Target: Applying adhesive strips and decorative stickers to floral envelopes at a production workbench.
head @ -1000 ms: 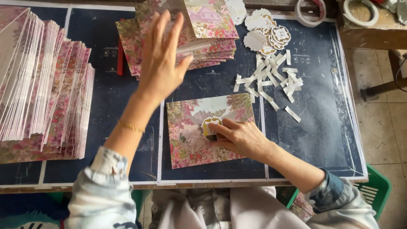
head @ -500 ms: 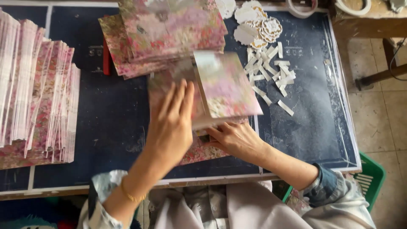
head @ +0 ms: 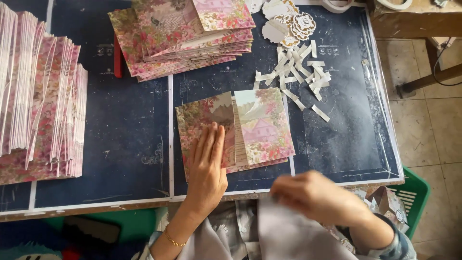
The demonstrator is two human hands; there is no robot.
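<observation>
- One floral card (head: 236, 130) lies near the front edge of the dark mat (head: 130, 144); I see pink blossoms, a pale house scene on its right flap, and a narrow printed strip down the middle where the flaps meet.
- My left hand (head: 208, 166) rests flat on the card's left flap, fingers straight and together, palm down, gripping nothing.
- My right hand (head: 315, 195) hovers just off the table's front edge, below the card and apart from it; it is blurred, so I cannot tell whether it grips anything.
- A stack of matching cards (head: 185, 36) sits at the back of the mat, and a long row of cards on edge (head: 41, 96) fills the left side.
- White paper strips (head: 298, 77) lie scattered right of the stack, with round scalloped labels (head: 288, 21) beyond them.
- A green basket (head: 409, 192) stands on the tiled floor (head: 428, 120) at the right, beside a wooden table (head: 414, 19).
</observation>
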